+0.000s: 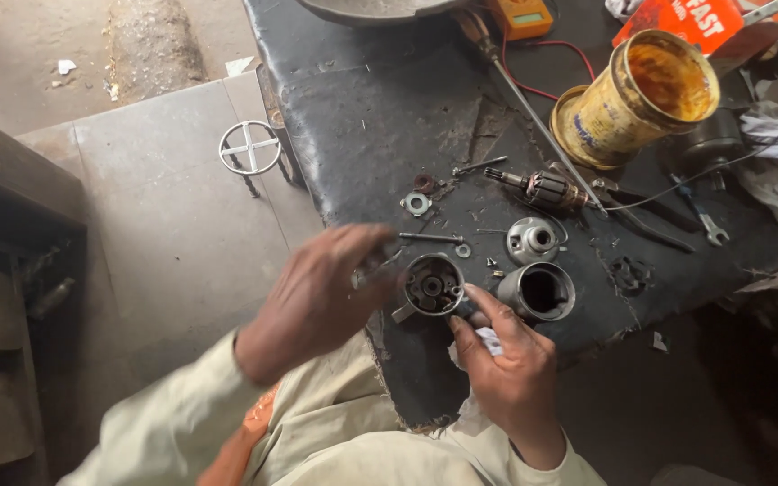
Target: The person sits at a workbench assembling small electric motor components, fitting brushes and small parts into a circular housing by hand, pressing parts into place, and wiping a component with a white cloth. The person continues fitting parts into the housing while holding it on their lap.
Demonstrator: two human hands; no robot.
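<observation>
Two hands meet over the near edge of the black counter (362,108). Your right hand (506,360) has its fingers closed around a round metal end housing (432,286), open face up, with dark parts inside it and a bit of white cloth (490,340) bunched under the palm. Your left hand (317,301) is blurred just left of the housing, fingers curled near its rim; you cannot tell whether they pinch anything.

Just right of the housing lies a grey cylindrical casing (540,292), on its side, its dark bore hollow. Beyond the housing sit a small metal cap (533,239), a long bolt (431,238) and a washer (417,204). Farther right of the housing rests a motor armature (544,189). Farthest from the housing, a yellow tin (650,94) tilts open, its inside coated with amber grease.
</observation>
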